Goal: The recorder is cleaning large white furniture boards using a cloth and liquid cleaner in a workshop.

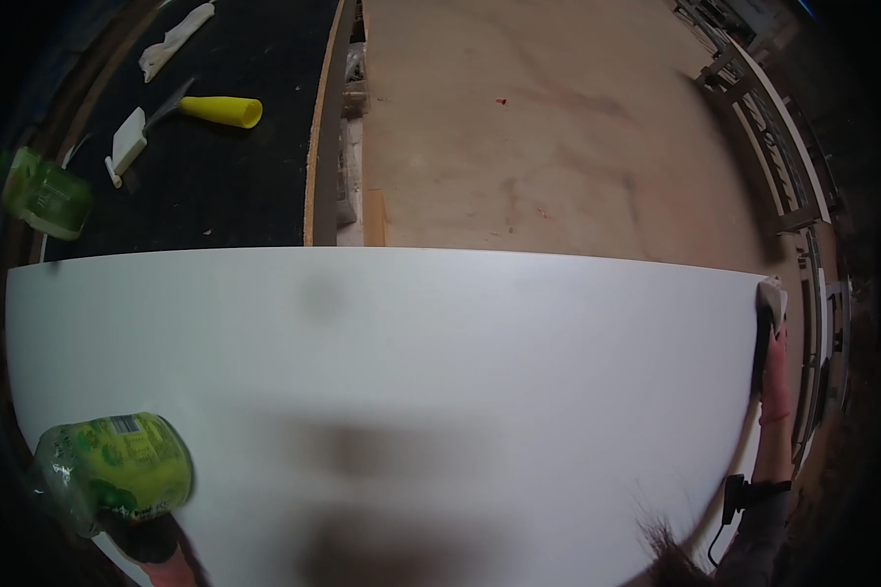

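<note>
A broad white panel [519,362] spans the view in front of me. At its lower left, my left hand [145,540], in a black and pink glove, grips a clear plastic bottle [137,465] with a green label. The bottle is tipped on its side over the panel, and most of the fingers are hidden behind it. Along the panel's right edge reaches my right hand [769,333], gloved the same way. It is closed on a pale folded cloth [773,293] at the panel's far right corner; the fingers show only in part.
Beyond the panel lies a black-topped bench [255,186] with a yellow-handled scraper [220,111], a white block [129,142] and a crumpled white cloth [176,41]. A green translucent container [49,196] stands at far left. Metal racking [768,137] lines the brownish floor [558,147] at right.
</note>
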A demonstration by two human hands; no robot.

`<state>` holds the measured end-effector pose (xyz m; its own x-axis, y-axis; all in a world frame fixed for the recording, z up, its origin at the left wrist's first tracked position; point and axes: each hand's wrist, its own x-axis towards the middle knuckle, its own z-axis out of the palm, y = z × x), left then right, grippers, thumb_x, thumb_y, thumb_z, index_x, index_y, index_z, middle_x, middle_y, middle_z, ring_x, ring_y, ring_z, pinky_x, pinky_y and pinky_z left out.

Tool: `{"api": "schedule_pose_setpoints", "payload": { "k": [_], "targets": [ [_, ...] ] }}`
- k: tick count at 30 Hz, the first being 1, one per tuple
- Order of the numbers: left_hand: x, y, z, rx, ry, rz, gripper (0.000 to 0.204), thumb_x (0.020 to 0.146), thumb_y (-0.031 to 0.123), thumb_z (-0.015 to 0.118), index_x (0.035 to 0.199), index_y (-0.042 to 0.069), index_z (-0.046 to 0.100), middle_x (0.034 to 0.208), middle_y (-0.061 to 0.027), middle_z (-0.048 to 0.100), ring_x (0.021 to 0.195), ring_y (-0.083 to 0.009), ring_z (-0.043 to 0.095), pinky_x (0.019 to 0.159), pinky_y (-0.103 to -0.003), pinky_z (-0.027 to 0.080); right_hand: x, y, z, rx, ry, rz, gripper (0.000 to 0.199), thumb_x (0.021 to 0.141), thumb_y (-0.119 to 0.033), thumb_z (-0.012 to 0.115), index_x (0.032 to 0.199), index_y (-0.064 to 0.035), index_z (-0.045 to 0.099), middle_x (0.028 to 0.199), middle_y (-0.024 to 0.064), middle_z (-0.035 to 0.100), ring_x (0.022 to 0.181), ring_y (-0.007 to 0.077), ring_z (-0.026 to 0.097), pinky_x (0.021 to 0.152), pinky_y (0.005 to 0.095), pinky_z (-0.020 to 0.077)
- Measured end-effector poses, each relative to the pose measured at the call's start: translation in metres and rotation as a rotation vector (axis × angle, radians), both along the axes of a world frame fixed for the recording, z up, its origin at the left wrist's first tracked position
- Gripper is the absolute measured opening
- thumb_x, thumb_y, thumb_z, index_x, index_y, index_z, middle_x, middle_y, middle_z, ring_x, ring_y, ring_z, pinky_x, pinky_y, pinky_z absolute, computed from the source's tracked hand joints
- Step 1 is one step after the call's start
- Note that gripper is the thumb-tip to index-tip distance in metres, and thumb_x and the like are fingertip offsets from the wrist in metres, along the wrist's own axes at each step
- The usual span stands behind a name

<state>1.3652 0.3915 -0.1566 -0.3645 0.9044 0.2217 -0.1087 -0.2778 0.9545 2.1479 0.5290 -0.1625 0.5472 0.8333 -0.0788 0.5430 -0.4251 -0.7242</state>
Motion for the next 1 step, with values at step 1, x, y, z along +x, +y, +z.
{"api": "schedule_pose_setpoints", "payload": {
  "k": [1],
  "targets": [
    [-0.0199,-0.0507,-0.0261,-0.003,-0.033,-0.034,0.055,0.093,0.04,0.039,0.137,0.01,0.029,0.138,-0.0076,0.033,0.127,-0.0263,0.034,0.106,-0.044,0.026,0.0101,-0.0077,0.0069,0.001,-0.031,-0.038,0.051,0.093,-0.028,0.042,0.136,-0.0024,0.03,0.13,0.0108,0.042,0.115,0.0193,0.044,0.098,0.0289,0.0337]
  ]
}}
